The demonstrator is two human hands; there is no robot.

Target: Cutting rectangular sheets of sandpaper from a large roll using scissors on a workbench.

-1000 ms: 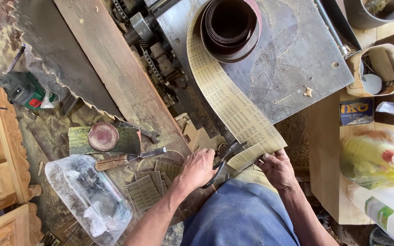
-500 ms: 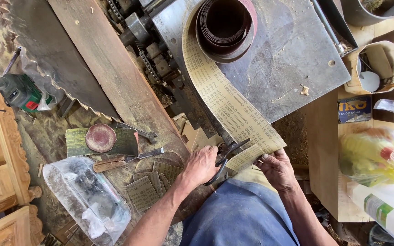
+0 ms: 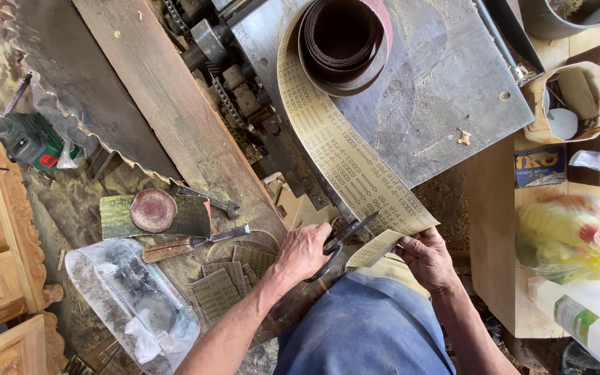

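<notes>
Left hand: the left hand (image 3: 305, 251), low centre, grips dark metal scissors (image 3: 338, 243), blades parted at the strip's edge.
Right hand: the right hand (image 3: 426, 255) pinches the partly cut end piece (image 3: 376, 248).
Strip: the long tan sandpaper strip (image 3: 342, 156) runs diagonally from the dark roll (image 3: 343, 42), top centre, to the hands.
Progress: small cut squares (image 3: 227, 281) lie lower left; most of the roll remains uncut.

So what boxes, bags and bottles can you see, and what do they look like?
Small box: right, on the wooden bench, flat, blue with yellow and white print.
Open carton: above the box, tan, with white round things inside.
Plastic bag: right edge, clear, with yellow, green and red inside.
Bottle: bottom right, white with a green label.
Clear bag: bottom left, dusty and crumpled.
</notes>
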